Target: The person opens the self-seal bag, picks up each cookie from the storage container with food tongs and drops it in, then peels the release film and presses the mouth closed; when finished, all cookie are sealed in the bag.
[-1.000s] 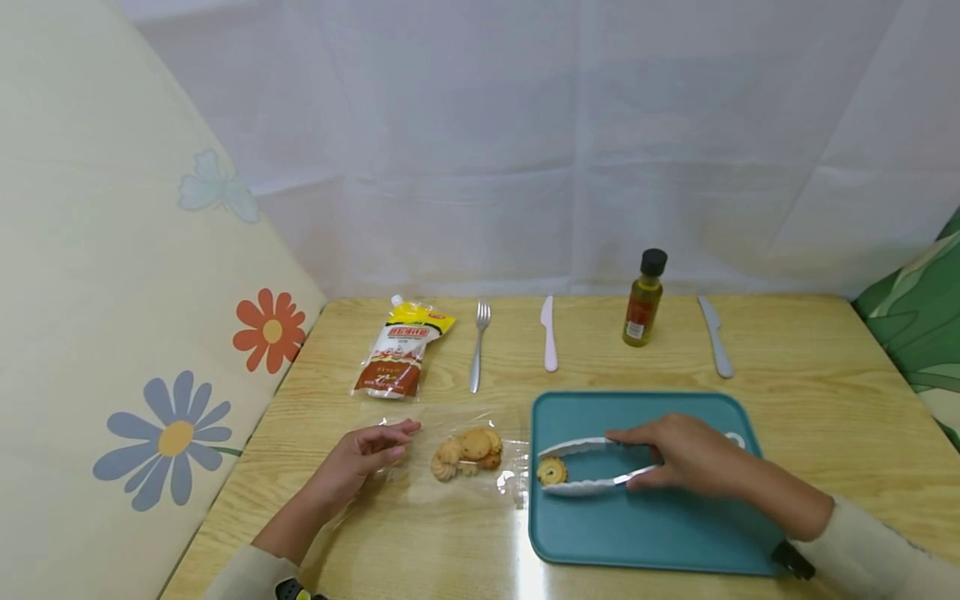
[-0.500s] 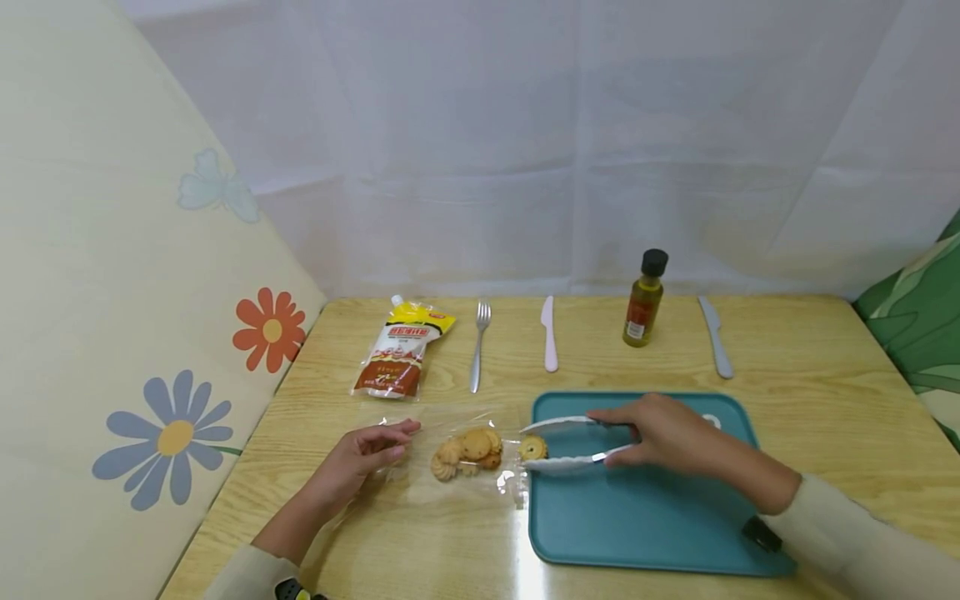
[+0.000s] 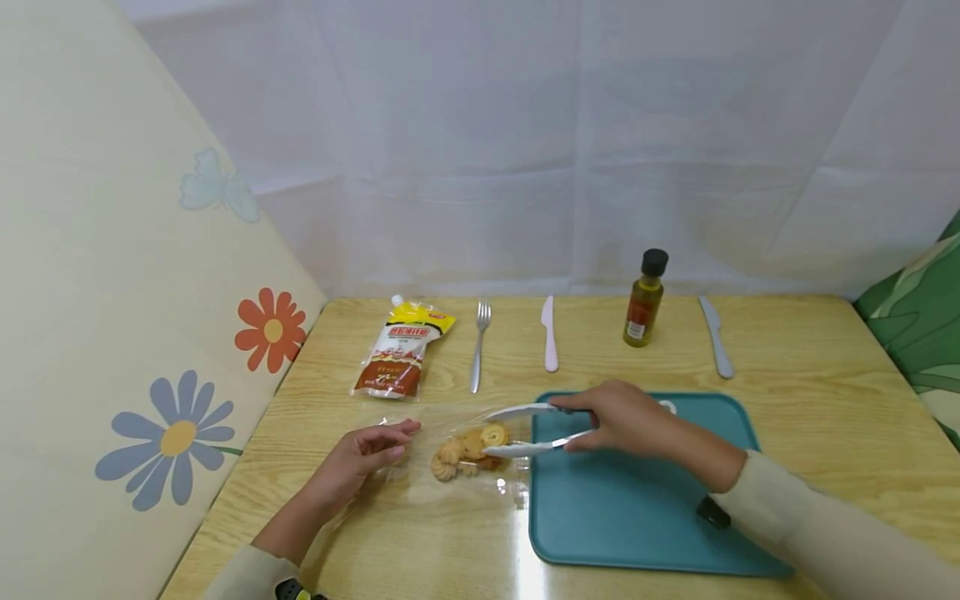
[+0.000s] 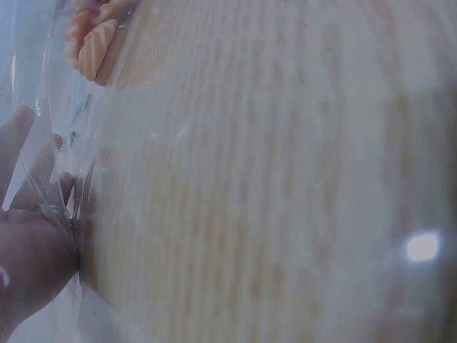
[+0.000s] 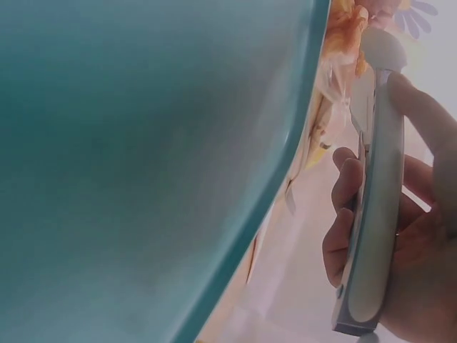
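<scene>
In the head view, my right hand (image 3: 622, 417) grips a pair of tongs (image 3: 525, 448) around its handle, with the two white arms spread. A round cookie with a ring pattern (image 3: 495, 434) sits between the tong tips. The tips overlap the right part of a clear plastic bag (image 3: 420, 487), at the pile of several cookies (image 3: 450, 458) in it. At the bag's left end, my left hand (image 3: 363, 458) holds the film between thumb and fingers. The left wrist view shows clear film creased at that hand (image 4: 36, 243). In the right wrist view, fingers and thumb wrap the tongs (image 5: 375, 193).
A teal tray (image 3: 645, 533) lies under my right forearm. Along the back stand or lie a squeeze pouch (image 3: 401, 350), a fork (image 3: 478, 346), a pink knife (image 3: 549, 333), a dark-capped bottle (image 3: 642, 304) and a grey knife (image 3: 716, 337).
My right hand has moved left with the tongs, carrying the ring cookie from over the tray to the cookies in the bag. My left hand has stayed put.
</scene>
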The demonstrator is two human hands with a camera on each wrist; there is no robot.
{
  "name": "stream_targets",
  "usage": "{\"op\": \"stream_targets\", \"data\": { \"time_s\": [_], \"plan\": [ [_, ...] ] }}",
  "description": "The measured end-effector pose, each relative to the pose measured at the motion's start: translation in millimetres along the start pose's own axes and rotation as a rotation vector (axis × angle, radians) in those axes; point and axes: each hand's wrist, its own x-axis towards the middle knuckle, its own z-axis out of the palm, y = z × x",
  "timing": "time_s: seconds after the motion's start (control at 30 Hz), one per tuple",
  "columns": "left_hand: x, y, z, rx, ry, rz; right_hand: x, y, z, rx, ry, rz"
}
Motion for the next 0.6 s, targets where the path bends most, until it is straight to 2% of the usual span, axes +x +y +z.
{"op": "stream_targets", "data": {
  "time_s": [0.27, 0.6],
  "plan": [
    [0.4, -1.4, 0.4, -0.005, -0.002, 0.015, 17.3, -8.3, 7.0, 0.01, 0.002, -0.048],
    [-0.2, -0.1, 0.3, -0.001, 0.001, 0.007, 31.4, -16.9, 17.0, 0.009, -0.005, -0.052]
  ]
}}
